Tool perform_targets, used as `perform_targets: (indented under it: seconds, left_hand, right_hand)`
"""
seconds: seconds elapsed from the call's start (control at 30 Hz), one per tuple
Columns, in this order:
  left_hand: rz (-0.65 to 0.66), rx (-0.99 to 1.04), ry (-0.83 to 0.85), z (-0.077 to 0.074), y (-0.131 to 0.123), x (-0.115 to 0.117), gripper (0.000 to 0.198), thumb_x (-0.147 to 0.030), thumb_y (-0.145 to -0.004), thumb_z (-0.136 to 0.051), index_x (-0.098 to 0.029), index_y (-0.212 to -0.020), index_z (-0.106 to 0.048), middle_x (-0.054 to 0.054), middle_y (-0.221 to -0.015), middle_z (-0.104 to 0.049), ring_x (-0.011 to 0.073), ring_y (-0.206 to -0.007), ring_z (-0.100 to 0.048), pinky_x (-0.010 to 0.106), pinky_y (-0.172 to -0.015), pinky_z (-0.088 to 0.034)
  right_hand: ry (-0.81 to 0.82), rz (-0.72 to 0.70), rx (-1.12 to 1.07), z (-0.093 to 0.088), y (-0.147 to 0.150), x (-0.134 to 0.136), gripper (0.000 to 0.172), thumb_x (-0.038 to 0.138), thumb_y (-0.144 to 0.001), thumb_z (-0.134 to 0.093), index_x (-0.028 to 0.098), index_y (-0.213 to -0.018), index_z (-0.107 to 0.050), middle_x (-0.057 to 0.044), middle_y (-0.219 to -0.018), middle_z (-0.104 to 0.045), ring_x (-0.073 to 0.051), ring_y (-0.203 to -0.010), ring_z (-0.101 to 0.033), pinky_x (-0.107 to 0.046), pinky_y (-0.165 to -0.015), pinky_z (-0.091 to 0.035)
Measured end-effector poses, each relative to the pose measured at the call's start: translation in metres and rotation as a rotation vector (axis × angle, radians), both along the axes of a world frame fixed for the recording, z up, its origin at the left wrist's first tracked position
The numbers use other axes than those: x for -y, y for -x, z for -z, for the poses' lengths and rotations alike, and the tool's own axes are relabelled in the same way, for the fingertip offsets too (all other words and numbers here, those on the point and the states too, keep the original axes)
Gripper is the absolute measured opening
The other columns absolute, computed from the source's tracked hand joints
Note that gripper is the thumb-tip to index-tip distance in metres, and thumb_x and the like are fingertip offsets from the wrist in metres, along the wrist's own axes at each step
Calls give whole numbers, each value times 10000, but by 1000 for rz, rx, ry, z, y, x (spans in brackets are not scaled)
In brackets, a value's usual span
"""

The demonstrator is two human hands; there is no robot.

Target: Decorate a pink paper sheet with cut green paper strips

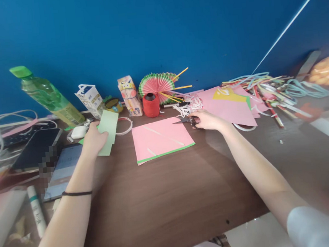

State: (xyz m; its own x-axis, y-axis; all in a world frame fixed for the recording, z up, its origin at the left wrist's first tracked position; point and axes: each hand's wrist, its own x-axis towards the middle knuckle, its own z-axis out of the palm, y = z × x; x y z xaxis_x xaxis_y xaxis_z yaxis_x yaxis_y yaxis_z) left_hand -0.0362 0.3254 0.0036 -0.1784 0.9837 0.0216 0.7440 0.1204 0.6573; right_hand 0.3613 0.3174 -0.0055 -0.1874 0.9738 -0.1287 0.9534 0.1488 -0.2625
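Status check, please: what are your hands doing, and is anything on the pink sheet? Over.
Left hand holding green paper. Right hand gripping scissors, tips over pink sheet. Pale strips lying on that sheet.

Head-worn view, forward and down

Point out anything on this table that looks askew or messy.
Two pale strips slant across the pink sheet, out of line with its green edge. Shredded paper lies in a loose heap behind the scissors, and a white scrap sits alone on the right. Nothing looks spilled.
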Motion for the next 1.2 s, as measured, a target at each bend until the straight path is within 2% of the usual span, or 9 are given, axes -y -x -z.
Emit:
perform_targets:
  seconds: [0.1, 0.23, 0.3, 0.43, 0.63, 0.8, 0.97, 1.1, 1.2]
  left_hand:
    - [-82, -231, 57, -7, -6, 7, 610, -201, -673, -549, -97, -1252, -386, 214, -1187, -518, 398, -1081, -484, 529, -878, -384]
    - [-48, -469, -225, -14, -26, 15, 477, -229, -745, -488, -86, -1200, -491, 229, -1300, -408, 431, -1216, -327, 547, -953, -307]
    - [102, -416, -263, -13, -39, 17, 364, -232, -766, -455, -120, -1094, -565, 184, -1191, -507, 369, -1164, -410, 480, -952, -340]
    - [539, -100, -48, -6, -69, 25, 195, -229, -748, -461, -206, -868, -612, 63, -930, -639, 237, -868, -586, 348, -814, -438]
    - [840, -74, 97, 11, -93, 35, 105, -258, -692, -513, -207, -735, -595, 50, -832, -626, 229, -820, -569, 336, -762, -431]
    - [779, -147, 126, 13, -85, 32, 84, -288, -685, -519, -206, -677, -538, 33, -737, -593, 209, -710, -550, 310, -655, -417]
    - [632, -228, 170, 7, -74, 28, 157, -361, -728, -495, -210, -701, -529, 27, -730, -613, 204, -678, -565, 300, -614, -394]
    - [602, -180, 201, 8, -68, 23, 172, -376, -726, -509, -207, -724, -537, 22, -751, -621, 198, -701, -574, 300, -648, -406]
    - [594, -125, 211, 12, -67, 21, 145, -345, -728, -515, -204, -750, -542, 16, -758, -617, 189, -711, -578, 297, -669, -413]
  right_hand:
    - [-22, 17, 54, 1, -3, 0, 551, 163, -689, -586, 198, -1237, -530, -125, -1135, -545, -281, -1055, -498, -356, -849, -429]
    - [-142, -7, 26, -3, 7, 5, 426, 114, -739, -508, 187, -1150, -593, -138, -1131, -535, -295, -1074, -489, -404, -893, -405]
    - [-241, -70, -83, -5, 20, 8, 338, 104, -765, -486, 171, -1067, -622, -126, -1094, -533, -266, -1066, -493, -393, -910, -395]
    - [-219, -276, -315, 2, 53, 13, 138, 226, -810, -543, 169, -900, -632, -83, -955, -554, -210, -958, -518, -357, -884, -395]
    - [-146, -323, -341, 19, 74, 14, 163, 285, -731, -659, 163, -797, -574, -66, -909, -517, -215, -944, -473, -355, -871, -374]
    - [7, -357, -285, 15, 58, 11, 292, 298, -654, -725, 182, -870, -567, -67, -1031, -484, -244, -1053, -439, -362, -909, -368]
    - [107, -407, -267, 6, 42, 8, 225, 246, -668, -711, 200, -857, -599, -61, -1026, -510, -252, -1081, -447, -381, -937, -362]
    - [16, -446, -392, 12, 53, 11, 45, 192, -761, -618, 192, -805, -626, -46, -924, -557, -208, -979, -502, -365, -908, -375]
    - [-174, -389, -465, 25, 71, 13, 52, 204, -789, -600, 177, -813, -637, -52, -884, -574, -205, -957, -494, -375, -914, -352]
